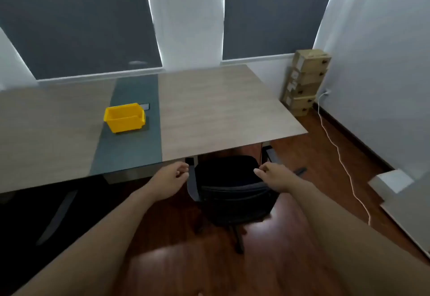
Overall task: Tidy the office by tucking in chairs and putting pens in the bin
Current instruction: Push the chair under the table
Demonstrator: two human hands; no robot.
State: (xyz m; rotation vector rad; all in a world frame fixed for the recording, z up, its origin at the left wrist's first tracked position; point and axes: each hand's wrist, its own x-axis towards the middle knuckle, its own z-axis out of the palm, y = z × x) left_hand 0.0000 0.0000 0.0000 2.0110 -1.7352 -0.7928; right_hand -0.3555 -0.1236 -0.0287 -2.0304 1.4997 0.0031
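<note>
A black office chair (229,193) stands at the desk (221,109), its seat partly under the front edge and its back towards me. My left hand (171,180) hovers just left of the chair's grey left armrest (191,182), fingers loosely curled and holding nothing. At the upper right corner of the chair back is my right hand (273,177), fingers apart; I cannot tell whether it touches the chair. A yellow bin (124,117) sits on the desk's dark green strip, to the left. I see no pens.
Stacked cardboard boxes (304,81) fill the far right corner. A white cable (337,156) trails across the wooden floor right of the chair. A white panel (391,180) lies at the right wall. Dark desk legs (58,216) stand at the left.
</note>
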